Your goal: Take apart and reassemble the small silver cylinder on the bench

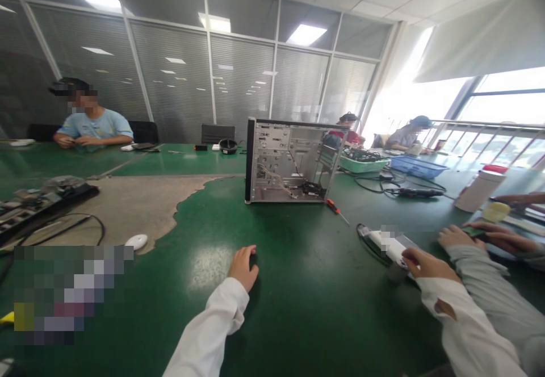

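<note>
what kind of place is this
Probably an electronics workroom: a computer case stands with its inside exposed, a screwdriver lies near it, and people sit around the green table.

The white-sleeved right hand point(430, 266), lower right, hides one end of a white oblong device point(398, 252); pixelation blurs part of it.

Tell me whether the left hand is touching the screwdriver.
No, green tabletop shows between the left hand and the orange-handled screwdriver.

Glass panels point(170, 76) and bright windows point(519, 104) border a green table point(323, 320).
</note>
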A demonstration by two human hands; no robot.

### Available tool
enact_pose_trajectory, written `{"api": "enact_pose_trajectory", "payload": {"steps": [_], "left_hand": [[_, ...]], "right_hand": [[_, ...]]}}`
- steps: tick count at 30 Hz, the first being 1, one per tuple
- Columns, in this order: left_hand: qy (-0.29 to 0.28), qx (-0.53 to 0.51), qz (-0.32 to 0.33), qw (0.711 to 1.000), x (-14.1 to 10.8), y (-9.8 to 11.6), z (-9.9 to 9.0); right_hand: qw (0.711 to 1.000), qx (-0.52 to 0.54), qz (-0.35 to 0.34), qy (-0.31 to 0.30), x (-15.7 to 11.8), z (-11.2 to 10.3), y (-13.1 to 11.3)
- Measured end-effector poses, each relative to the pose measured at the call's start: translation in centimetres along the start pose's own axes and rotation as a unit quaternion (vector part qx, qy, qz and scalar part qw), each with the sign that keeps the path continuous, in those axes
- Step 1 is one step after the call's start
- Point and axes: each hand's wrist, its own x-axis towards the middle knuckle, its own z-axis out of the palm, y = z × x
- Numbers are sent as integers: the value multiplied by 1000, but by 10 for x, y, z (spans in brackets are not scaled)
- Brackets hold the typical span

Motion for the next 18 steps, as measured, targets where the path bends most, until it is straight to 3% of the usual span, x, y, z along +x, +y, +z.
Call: {"api": "enact_pose_trajectory", "payload": {"steps": [15, 18], "left_hand": [[1, 1, 3, 1000, -1, 1, -1], [2, 0, 3, 1000, -1, 1, -1]], "right_hand": [[997, -21, -17, -71, -3, -3, 0], [998, -44, -10, -45, -10, -7, 0]]}}
